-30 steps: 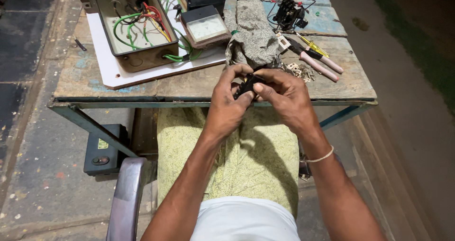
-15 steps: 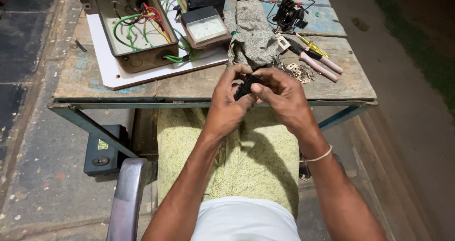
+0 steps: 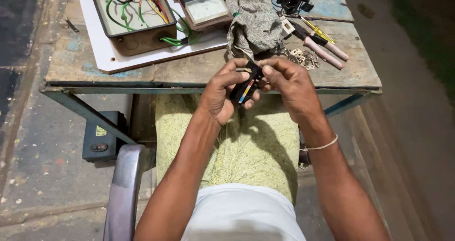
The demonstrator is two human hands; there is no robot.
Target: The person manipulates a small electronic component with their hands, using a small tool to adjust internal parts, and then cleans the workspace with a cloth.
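Over my lap, just in front of the table edge, both hands hold a small black electrical part (image 3: 248, 85) with a coloured strip on its side. My left hand (image 3: 222, 94) cups it from below with the fingers curled around it. My right hand (image 3: 286, 82) pinches its top end with thumb and fingertips. Part of the piece is hidden by my fingers.
A worn wooden table (image 3: 189, 70) carries an open metal box with green and red wires (image 3: 135, 13), a meter (image 3: 206, 8), a grey cloth (image 3: 253, 18), pink-handled pliers (image 3: 320, 44) and small metal bits (image 3: 303, 57). A dark box (image 3: 102, 137) sits on the floor beside the chair arm (image 3: 123, 189).
My hands have turned the black part, so its coloured strip now faces up. They stay in the same spot at the table edge.
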